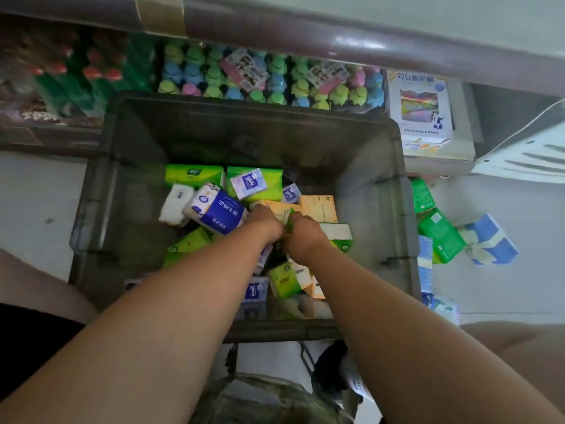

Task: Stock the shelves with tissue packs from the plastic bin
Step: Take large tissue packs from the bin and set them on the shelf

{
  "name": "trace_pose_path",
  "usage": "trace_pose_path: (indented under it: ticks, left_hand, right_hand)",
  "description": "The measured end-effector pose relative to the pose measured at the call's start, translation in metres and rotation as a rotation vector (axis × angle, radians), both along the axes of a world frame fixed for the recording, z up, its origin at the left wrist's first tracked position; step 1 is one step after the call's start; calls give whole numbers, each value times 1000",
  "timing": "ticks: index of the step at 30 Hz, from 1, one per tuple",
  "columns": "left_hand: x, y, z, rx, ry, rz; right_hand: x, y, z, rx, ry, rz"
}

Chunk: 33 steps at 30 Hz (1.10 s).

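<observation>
Left hand (266, 224), right hand (302, 237) in plastic bin (408, 215) among jumbled tissue packs (220, 210)

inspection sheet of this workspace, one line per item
surface: pale floor; the plastic bin stands on it.
job's things: tissue packs lie jumbled in the bin.
clutter: loose packs on the floor right of the bin.
grippers: left hand and right hand reach into the bin, close together at a green pack; grip unclear.
cables: white cord at upper right.
surroundings: shelf behind the bin holds coloured-capped bottles and a box.
</observation>
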<state>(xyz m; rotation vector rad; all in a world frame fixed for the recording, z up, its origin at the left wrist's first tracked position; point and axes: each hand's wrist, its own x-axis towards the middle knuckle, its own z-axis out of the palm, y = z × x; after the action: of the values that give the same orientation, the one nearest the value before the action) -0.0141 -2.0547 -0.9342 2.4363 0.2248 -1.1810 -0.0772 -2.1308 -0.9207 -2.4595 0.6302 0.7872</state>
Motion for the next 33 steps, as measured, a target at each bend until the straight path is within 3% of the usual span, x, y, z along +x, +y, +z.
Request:
trace_pose_path:
  ticks: [6,11,17,20,25,29,31,33]
  left_hand:
    - [11,-3,-16,-17,-74,68]
    - [8,8,-23,-139,-187,99]
    - [21,24,36,-214,-267,-21]
    - [35,37,90,-279,-287,34]
    - [48,66,187,-576,-275,149]
    - [63,80,284,-885,-297,221]
    - [72,89,341,-963,-378,199]
    - [78,95,393,-1025,-468,162]
  right_hand:
    - [13,-8,-16,-75,53,138]
    - [14,-8,-9,-145,102,206]
    - [14,-13,47,-174,104,71]
    - [15,-15,88,-154,68,-47]
    - [21,-13,181,22,-165,-387]
    - [37,-2,265,493,-425,-594]
    - [46,3,311,672,-535,-567]
    - [55,5,357,701,-709,-511]
